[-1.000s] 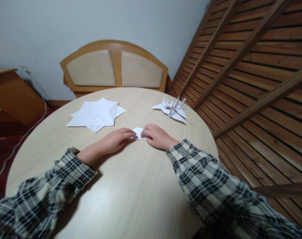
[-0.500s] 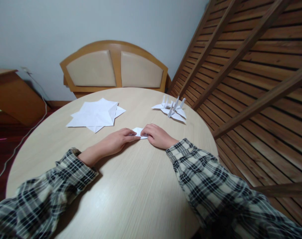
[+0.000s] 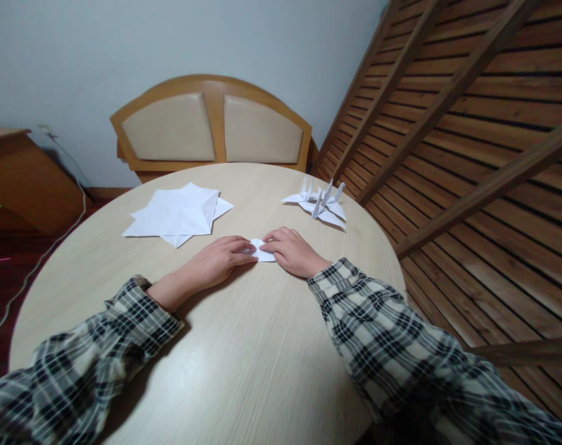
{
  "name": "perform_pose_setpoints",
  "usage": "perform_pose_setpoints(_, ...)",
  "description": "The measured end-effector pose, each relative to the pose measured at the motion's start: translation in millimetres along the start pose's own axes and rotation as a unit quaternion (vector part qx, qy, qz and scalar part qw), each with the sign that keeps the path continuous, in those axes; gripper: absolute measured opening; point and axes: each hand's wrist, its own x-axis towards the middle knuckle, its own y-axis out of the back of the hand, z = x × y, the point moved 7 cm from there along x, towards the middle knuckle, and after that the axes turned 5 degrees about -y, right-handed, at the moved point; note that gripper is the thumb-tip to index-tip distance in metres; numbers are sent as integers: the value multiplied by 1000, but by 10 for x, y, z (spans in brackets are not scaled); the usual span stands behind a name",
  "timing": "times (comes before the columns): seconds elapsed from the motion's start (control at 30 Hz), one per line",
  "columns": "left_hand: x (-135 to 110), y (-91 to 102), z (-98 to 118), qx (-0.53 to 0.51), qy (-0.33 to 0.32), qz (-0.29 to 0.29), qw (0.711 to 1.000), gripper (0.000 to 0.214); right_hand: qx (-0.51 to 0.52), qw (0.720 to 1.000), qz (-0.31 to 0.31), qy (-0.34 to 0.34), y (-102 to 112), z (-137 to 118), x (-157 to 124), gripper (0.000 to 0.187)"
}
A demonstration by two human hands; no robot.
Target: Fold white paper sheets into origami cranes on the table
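A small folded piece of white paper (image 3: 264, 254) lies on the table between my hands, partly hidden under my fingers. My left hand (image 3: 218, 258) grips its left side, thumb and fingers closed on the edge. From the right, my right hand (image 3: 294, 252) pinches the paper's other side, fingertips pressed to its top. Beyond my right hand stand several white paper cranes (image 3: 325, 207) in a cluster, their necks and tails pointing up. Past my left hand lies a stack of white paper sheets (image 3: 181, 210), fanned out with corners sticking out at angles.
The round light-wood table (image 3: 244, 371) fills the space before me. A wooden headboard (image 3: 216, 120) with cream panels stands behind it against the wall. Slatted wood (image 3: 470, 154) borders the right side. At the left are a wooden cabinet (image 3: 26, 173) and a white cable (image 3: 31, 272).
My fingers have shifted slightly on the folded paper, and my right fingertips have moved a little right, so more of its middle shows. The cranes and the sheets have stayed put.
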Motion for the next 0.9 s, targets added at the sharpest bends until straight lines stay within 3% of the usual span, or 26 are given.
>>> perform_pose_setpoints(0.9,16,74,-6,70,68,-28,995,30,12,1000,11,-14,97,-37,-4,30)
